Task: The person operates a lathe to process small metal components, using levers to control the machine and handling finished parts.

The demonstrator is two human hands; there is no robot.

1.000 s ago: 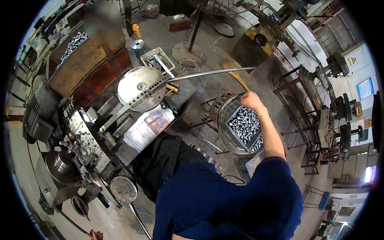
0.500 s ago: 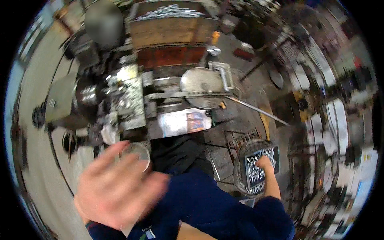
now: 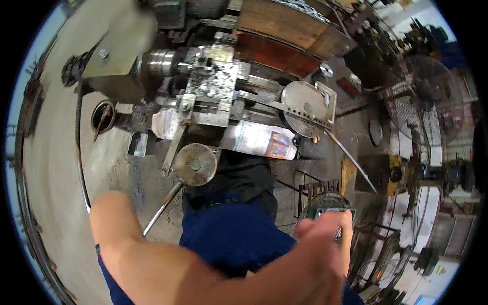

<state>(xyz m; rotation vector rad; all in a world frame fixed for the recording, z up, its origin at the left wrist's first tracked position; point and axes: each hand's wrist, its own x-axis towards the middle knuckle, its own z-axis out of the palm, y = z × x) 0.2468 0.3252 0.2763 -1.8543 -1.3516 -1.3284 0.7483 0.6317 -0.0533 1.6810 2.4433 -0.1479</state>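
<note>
My left arm bends across the front of my body, and my left hand (image 3: 320, 244) is at the lower right, smeared by motion. It overlaps my right hand (image 3: 344, 220), which is over a dark tray (image 3: 321, 209) of small shiny metal pieces. Whether the hands touch, or what either one holds, I cannot make out. The tray sits in a round wire-like basket (image 3: 325, 197), now largely covered by my hands. Ahead of me is a metal machine (image 3: 212, 86) with small metal bits strewn on its flat top. A round metal disc on a lever (image 3: 195, 163) is near my lap.
A second round plate (image 3: 305, 104) lies beside a perforated bar and a long metal rod (image 3: 351, 160). A printed paper sheet (image 3: 262, 138) rests on the machine's front. Behind it stands a wooden box (image 3: 277, 23) of metal pieces. A dark pot (image 3: 103, 116) is at the left.
My left hand has swung from the round disc at the left across to the tray at the right. My right hand has stayed near the tray. The view has turned, shifting the machine rightward.
</note>
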